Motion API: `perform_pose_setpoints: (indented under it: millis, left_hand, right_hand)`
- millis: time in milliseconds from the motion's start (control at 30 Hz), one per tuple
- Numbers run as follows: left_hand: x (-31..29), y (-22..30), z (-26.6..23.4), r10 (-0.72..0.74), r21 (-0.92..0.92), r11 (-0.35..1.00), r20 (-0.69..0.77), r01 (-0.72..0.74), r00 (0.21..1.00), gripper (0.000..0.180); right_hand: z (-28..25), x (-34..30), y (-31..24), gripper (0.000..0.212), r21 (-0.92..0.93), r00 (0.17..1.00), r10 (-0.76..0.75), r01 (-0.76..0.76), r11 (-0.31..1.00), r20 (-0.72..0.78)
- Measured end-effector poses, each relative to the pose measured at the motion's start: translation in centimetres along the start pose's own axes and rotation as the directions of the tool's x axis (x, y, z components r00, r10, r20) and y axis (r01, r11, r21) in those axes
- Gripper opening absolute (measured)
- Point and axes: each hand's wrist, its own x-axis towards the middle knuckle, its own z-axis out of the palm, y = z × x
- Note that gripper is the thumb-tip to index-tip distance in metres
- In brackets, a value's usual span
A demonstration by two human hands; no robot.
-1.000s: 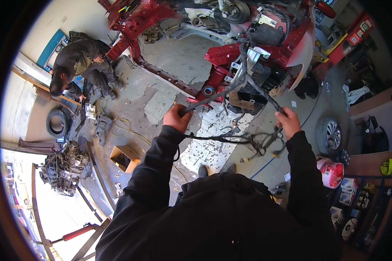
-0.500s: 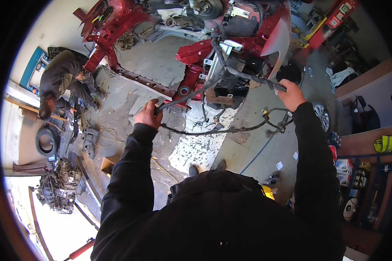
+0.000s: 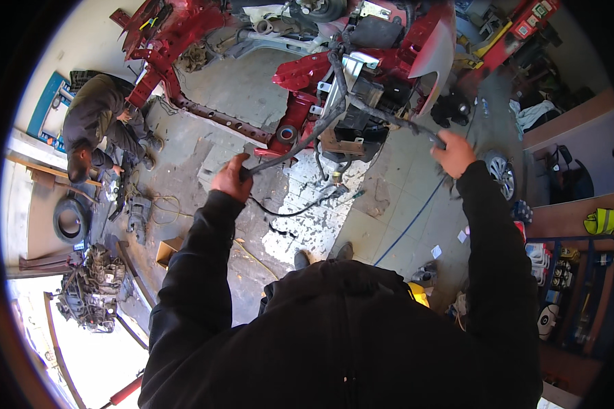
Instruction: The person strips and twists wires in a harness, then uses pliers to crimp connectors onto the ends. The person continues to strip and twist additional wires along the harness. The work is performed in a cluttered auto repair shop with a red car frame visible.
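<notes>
A dark, tape-wrapped wiring harness (image 3: 340, 80) comes down from the front of a stripped red car body (image 3: 307, 71) and forks into two branches. My left hand (image 3: 230, 178) is closed round the left branch, and a thinner loose end (image 3: 290, 213) hangs below it in a curve. On the other side, my right hand (image 3: 455, 155) grips the right branch near its end. Both arms reach forward, holding the branches apart above the floor. Under the fork sits a black battery-tray-like part with a brownish bracket (image 3: 342, 146).
A co-worker (image 3: 99, 126) bends over parts at the left. A tyre (image 3: 71, 221), an engine (image 3: 95, 286) and a cardboard box (image 3: 169, 252) are also there. A red crossmember (image 3: 218, 126) juts out ahead. At right are a wheel (image 3: 499, 174) and a shelf rack (image 3: 559, 273).
The loose cable and connectors that hung across toward my right hand have swung away and down; a shorter end now dangles near my left hand. Both hands keep their grip. The co-worker's head shifted slightly.
</notes>
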Motion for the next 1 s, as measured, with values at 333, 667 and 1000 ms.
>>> perform_pose_setpoints:
  millis: [333, 667, 1000]
  left_hand:
    - [-6.4, 9.4, 8.1, 0.116, -0.153, 0.979, -0.145, -0.138, 0.983, 0.058]
    - [-1.4, 15.2, 7.5, 0.075, -0.477, 0.866, 0.417, 0.148, 0.906, 0.039]
    - [-2.3, 16.7, 4.8, -0.024, -0.578, 0.730, 0.511, 0.364, 0.859, 0.035]
  right_hand:
    - [12.6, -10.0, -10.5, 0.020, 0.885, 0.932, -0.063, -0.315, 0.343, 0.356]
    - [15.7, -9.2, -17.4, 0.019, 0.408, 0.958, -0.284, 0.239, 0.881, 0.050]
    - [16.5, -0.1, -18.6, 0.028, 0.935, 1.000, 0.015, -0.014, 0.354, 0.010]
